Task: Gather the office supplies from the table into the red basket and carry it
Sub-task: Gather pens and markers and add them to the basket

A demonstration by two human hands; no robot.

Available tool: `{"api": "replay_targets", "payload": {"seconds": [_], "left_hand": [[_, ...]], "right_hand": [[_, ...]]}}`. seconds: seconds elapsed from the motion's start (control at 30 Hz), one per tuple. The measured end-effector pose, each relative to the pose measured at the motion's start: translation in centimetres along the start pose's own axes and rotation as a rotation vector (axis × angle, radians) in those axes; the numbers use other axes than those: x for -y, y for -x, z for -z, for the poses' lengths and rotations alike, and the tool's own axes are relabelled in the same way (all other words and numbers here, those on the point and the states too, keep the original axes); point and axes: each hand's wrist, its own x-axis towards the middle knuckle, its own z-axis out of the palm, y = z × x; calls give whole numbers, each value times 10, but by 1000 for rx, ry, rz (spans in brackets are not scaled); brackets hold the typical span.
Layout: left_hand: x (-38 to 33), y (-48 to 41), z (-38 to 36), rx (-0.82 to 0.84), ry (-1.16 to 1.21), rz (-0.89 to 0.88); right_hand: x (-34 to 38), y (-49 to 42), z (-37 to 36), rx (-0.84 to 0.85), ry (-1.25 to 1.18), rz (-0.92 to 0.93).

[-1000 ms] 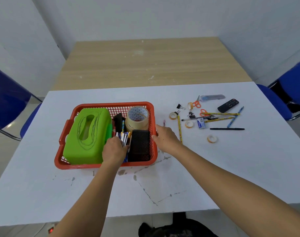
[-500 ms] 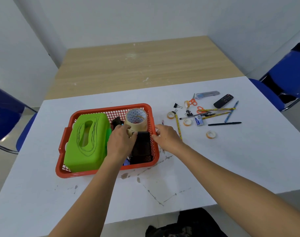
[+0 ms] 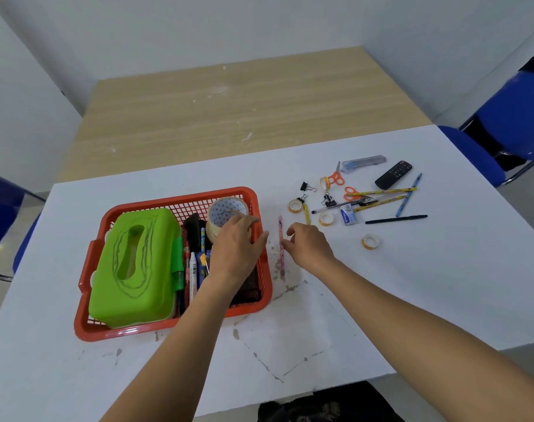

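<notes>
Red basket (image 3: 137, 330) sits at left on the counter (image 3: 411, 284), holding a green box (image 3: 134, 269), tape roll (image 3: 226, 210) and pens. Change: right hand (image 3: 309, 245) has left the basket's rim and is now at the pink pencil (image 3: 280, 226) lying just beside the basket. Its fingers are curled at the shaft, but I cannot tell whether it grips. Left hand (image 3: 235, 248), earlier curled at the tape roll, now lies fingers straight across the basket's right end.

Judgement: gathering resumes — scissors (image 3: 335, 178) and remote (image 3: 393, 175) remain out. Hidden: black item (image 3: 247, 287) lies mostly under the left hand, identity unclear.
</notes>
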Motion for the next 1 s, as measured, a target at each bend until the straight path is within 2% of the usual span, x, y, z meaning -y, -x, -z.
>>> {"api": "replay_targets", "payload": {"seconds": [0.2, 0.3, 0.53, 0.73, 0.9, 1.0], "left_hand": [[6, 0, -3, 25, -14, -11], [11, -1, -1, 37, -9, 23], [13, -3, 1, 52, 19, 42], [1, -8, -5, 35, 99, 53], [-9, -8, -8, -14, 166, 86], [-18, -6, -2, -24, 293, 117]], "right_hand": [[-2, -10, -22, 128, 143, -76], [-3, -13, -27, 113, 167, -85], [-13, -16, -14, 89, 52, -146], [-4, 2, 16, -46, -183, -55], [22, 24, 24, -132, -247, 70], [35, 34, 25, -166, -247, 120]]}}
